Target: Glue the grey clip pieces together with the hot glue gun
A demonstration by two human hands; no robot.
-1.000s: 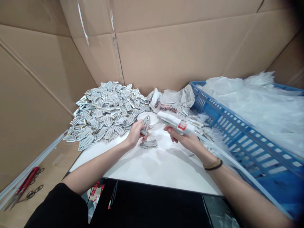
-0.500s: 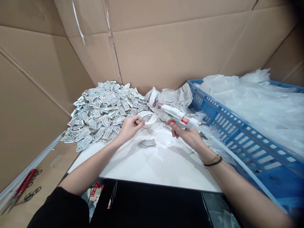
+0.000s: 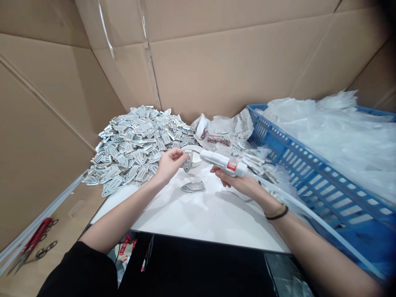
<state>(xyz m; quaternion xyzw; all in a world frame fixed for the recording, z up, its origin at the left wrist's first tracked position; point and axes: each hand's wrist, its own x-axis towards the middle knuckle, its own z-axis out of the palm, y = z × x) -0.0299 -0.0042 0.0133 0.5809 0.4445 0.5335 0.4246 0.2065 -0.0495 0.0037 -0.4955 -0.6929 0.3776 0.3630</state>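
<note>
My left hand pinches a small grey boat-shaped cutout piece, its pointed end hanging down. My right hand is wrapped round the handle of a white hot glue gun, from whose back a long clear glue stick trails. The gun's nozzle points left and reaches the upper part of the held piece; whether they touch I cannot tell. Behind the piece sits a white round dish, partly covered. Another grey cutout piece lies flat on the white table below my hands.
A big heap of similar grey pieces rises at the back left. Crumpled printed wrapping and more pieces lie behind the gun. On the right stands a blue basket of clear plastic bags. Red-handled scissors rest far left.
The piece in my left hand has turned from pointing right to pointing down. My right hand has brought the glue gun left and lower, its nozzle now at the piece.
</note>
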